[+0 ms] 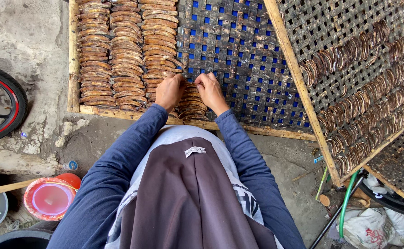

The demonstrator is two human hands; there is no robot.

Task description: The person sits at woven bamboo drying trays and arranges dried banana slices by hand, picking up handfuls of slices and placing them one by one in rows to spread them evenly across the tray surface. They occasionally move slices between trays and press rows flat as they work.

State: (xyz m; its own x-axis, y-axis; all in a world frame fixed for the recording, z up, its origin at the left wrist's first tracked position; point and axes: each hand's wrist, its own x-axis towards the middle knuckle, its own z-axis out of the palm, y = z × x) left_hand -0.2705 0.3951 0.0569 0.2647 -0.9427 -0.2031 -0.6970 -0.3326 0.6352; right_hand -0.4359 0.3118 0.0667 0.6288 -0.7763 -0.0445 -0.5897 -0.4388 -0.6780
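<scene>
On a woven drying rack [239,55] mid-frame, the left hand [169,91] and right hand [210,92] pinched dried brown slices [191,105], fingers closed on them.

A single head-worn camera looks steeply down from close above, over the person's chest and arms, onto the woven drying rack [239,50] ahead.

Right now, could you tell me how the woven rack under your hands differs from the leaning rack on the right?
The woven rack lies flat with blue showing through its gaps; the leaning rack stands tilted, without blue. The flat rack's brown slices fill neat columns on its left part only, while the leaning rack's darker slices run in slanted rows. Both hands, left hand and right hand, rest on the flat rack's slices. Both racks are wood-framed lattices.
</scene>
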